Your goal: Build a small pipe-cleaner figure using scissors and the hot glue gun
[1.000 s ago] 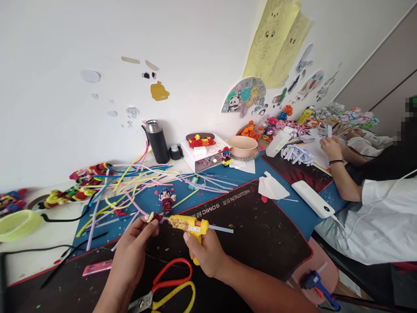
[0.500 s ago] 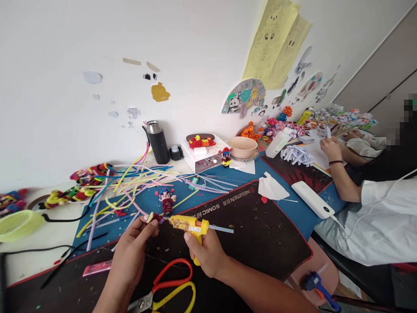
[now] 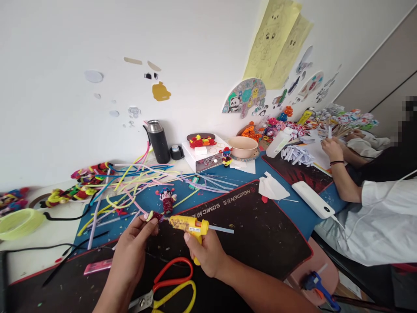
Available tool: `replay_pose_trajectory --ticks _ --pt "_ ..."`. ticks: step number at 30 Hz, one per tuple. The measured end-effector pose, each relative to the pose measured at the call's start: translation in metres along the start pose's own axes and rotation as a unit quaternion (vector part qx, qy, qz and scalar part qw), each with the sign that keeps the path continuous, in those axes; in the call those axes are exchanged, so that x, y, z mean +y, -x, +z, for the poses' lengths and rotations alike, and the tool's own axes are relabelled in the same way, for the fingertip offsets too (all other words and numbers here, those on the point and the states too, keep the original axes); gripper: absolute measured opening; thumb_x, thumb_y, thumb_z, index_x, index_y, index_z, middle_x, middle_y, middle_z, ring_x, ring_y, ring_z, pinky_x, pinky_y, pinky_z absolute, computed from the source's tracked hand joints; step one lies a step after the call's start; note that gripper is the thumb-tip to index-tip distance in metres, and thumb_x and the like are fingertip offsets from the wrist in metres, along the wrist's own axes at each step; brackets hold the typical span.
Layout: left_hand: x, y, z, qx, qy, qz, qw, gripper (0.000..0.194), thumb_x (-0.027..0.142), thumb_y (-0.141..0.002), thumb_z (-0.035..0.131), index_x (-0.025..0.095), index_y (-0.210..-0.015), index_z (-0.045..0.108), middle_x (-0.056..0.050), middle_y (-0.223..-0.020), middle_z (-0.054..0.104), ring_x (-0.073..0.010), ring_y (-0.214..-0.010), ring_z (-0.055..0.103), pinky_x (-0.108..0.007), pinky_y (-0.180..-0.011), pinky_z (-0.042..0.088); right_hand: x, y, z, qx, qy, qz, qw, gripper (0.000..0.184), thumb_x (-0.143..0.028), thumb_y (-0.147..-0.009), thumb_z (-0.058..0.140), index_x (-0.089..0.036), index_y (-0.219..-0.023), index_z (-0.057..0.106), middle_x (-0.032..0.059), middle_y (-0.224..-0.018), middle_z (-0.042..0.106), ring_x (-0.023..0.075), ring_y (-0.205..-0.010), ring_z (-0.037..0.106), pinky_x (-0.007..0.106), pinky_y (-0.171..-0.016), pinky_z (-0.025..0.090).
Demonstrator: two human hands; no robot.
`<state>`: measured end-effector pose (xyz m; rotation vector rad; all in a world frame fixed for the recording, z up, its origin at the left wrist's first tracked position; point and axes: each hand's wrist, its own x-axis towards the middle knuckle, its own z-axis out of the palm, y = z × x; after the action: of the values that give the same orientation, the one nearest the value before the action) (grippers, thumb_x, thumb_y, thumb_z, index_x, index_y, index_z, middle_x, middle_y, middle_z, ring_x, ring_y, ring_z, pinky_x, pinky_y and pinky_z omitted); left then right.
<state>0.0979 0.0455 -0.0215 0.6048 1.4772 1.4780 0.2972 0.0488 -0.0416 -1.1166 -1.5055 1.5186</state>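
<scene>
My right hand [image 3: 206,252] grips a yellow hot glue gun [image 3: 190,226] with a clear glue stick poking out of its back, its nozzle aimed left. My left hand [image 3: 133,243] pinches a small dark red and yellow pipe-cleaner piece [image 3: 153,216] right at the nozzle tip. Both hands hover over a black desk mat [image 3: 260,230]. A little pipe-cleaner doll [image 3: 167,200] stands just behind the nozzle. Red and yellow scissors [image 3: 169,287] lie below my hands.
Loose pipe cleaners [image 3: 137,180] litter the blue mat. A black flask [image 3: 158,141], white box [image 3: 203,156], beige bowl [image 3: 243,147] and craft pieces line the wall. A person in white [image 3: 374,217] works at the right beside a white power bank [image 3: 312,199]. A blue glue gun [image 3: 317,284] lies low right.
</scene>
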Motion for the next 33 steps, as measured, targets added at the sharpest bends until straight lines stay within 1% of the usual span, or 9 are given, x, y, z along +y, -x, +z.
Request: replay_pose_trajectory --ticks 8,15,23,31,33 --pt "0.0015 0.0009 0.0012 0.000 0.000 -0.001 1.000 0.053 0.060 -0.053 0.102 0.023 -0.079 0.074 0.001 -0.073 0.065 -0.0193 -0.074 0.055 -0.030 -0.070 0.045 -0.0008 0.0010 -0.0003 -0.008 0.003 -0.003 1.000 0.051 -0.066 -0.099 0.063 -0.024 -0.072 0.052 -0.0036 -0.052 0.049 0.0141 -0.050 0.047 0.028 -0.051 0.037" --pt "0.0013 0.0010 0.0007 -0.002 0.002 -0.007 1.000 0.053 0.059 -0.053 0.103 0.023 -0.079 0.075 0.001 -0.073 0.065 -0.0188 -0.074 0.055 -0.030 -0.070 0.045 -0.0024 0.0007 -0.0005 -0.015 0.010 0.002 1.000 0.052 -0.065 -0.098 0.064 -0.024 -0.069 0.051 -0.0031 -0.052 0.049 0.0143 -0.052 0.048 0.028 -0.052 0.037" --pt "0.0006 0.0004 0.0012 -0.001 0.003 -0.012 1.000 0.055 0.060 -0.050 0.104 0.023 -0.079 0.076 0.001 -0.074 0.066 -0.0188 -0.075 0.055 -0.030 -0.071 0.046 -0.0023 0.0015 0.0000 -0.018 0.010 -0.004 1.000 0.048 -0.061 -0.099 0.064 -0.024 -0.071 0.052 -0.0029 -0.054 0.050 0.0149 -0.055 0.048 0.027 -0.053 0.039" --pt "0.0001 0.0001 -0.0003 -0.011 -0.013 0.002 1.000 0.053 0.063 -0.057 0.101 0.023 -0.076 0.072 0.002 -0.070 0.061 -0.0181 -0.072 0.050 -0.030 -0.068 0.043 -0.0027 0.0013 0.0021 -0.022 0.008 0.000 1.000 0.049 -0.067 -0.097 0.065 -0.024 -0.076 0.052 -0.0035 -0.056 0.047 0.0138 -0.054 0.044 0.026 -0.053 0.037" --pt "-0.0002 -0.0007 -0.0011 -0.011 -0.017 0.007 1.000 0.053 0.063 -0.058 0.101 0.023 -0.077 0.072 0.002 -0.070 0.060 -0.0181 -0.071 0.049 -0.030 -0.066 0.042 -0.0015 0.0015 0.0030 -0.022 0.010 0.004 1.000 0.051 -0.069 -0.097 0.065 -0.024 -0.076 0.054 -0.0031 -0.056 0.047 0.0147 -0.056 0.046 0.026 -0.054 0.039"
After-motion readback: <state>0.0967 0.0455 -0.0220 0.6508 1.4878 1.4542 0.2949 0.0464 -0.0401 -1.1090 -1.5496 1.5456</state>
